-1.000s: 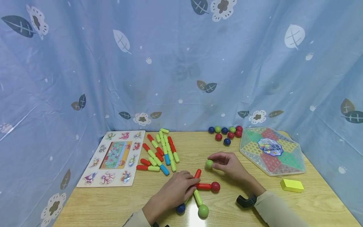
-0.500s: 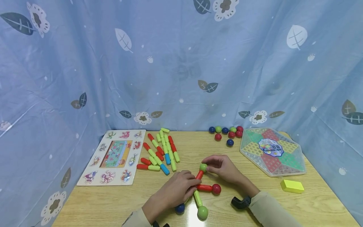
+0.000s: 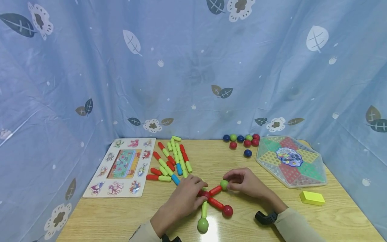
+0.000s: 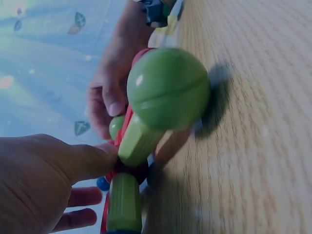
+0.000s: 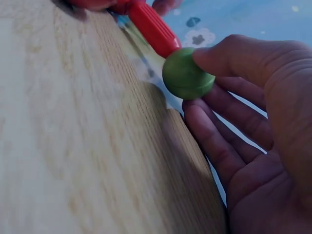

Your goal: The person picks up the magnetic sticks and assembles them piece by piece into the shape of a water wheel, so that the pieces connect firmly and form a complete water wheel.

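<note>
My left hand [image 3: 187, 193] pinches the red ball [image 3: 206, 195] at the hub of a star of rods and balls low on the table. Between the thumb and fingers of my right hand [image 3: 246, 181] is a green ball [image 3: 224, 184], which meets the end of a red rod [image 5: 153, 29]. A second red rod [image 3: 216, 203] leads from the hub to another red ball [image 3: 227, 211]. Toward me, a light-green rod [image 3: 204, 210] ends in a large green ball [image 4: 168, 89]. My left hand hides the star's left side.
Loose coloured rods [image 3: 172, 161] lie left of centre, beside a sea-animal puzzle board [image 3: 87, 188]. Several balls [image 3: 247, 143] sit at the back, near a hexagonal checkers box [image 3: 290, 161]. A yellow block [image 3: 312, 198] lies on the right.
My right hand has brought the green ball to the red rod's end. The star has turned clockwise, and the near blue ball is now hidden. At the back, a blue ball has rolled slightly right.
</note>
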The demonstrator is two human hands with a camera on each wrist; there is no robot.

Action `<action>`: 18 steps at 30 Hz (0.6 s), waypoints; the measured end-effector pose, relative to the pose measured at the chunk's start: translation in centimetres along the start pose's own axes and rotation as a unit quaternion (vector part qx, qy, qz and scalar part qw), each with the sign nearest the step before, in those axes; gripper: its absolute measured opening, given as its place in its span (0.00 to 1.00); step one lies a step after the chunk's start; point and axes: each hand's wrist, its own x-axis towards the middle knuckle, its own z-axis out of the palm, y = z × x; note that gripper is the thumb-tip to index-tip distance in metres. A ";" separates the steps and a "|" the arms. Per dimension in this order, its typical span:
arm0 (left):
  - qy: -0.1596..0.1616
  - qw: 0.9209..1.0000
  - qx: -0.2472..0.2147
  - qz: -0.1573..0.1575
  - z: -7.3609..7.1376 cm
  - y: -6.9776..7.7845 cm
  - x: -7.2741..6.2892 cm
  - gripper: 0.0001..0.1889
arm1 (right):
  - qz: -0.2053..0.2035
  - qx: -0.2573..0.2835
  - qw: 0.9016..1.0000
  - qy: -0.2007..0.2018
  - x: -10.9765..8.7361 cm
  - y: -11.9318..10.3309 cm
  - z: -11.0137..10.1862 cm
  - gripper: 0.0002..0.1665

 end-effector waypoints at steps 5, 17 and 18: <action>-0.001 1.000 0.002 0.005 -0.2 0.3 -0.1 0.14 | 0.004 -0.001 1.000 -0.022 -0.8 -0.4 -0.5 0.15; -0.022 0.999 0.010 0.020 -0.1 1.4 -0.2 0.10 | -0.007 0.035 0.997 -0.067 -2.0 -0.5 -1.7 0.14; -0.024 1.000 0.004 0.020 -0.1 1.4 -0.2 0.10 | -0.011 0.036 0.998 -0.057 -2.1 -0.4 -2.0 0.14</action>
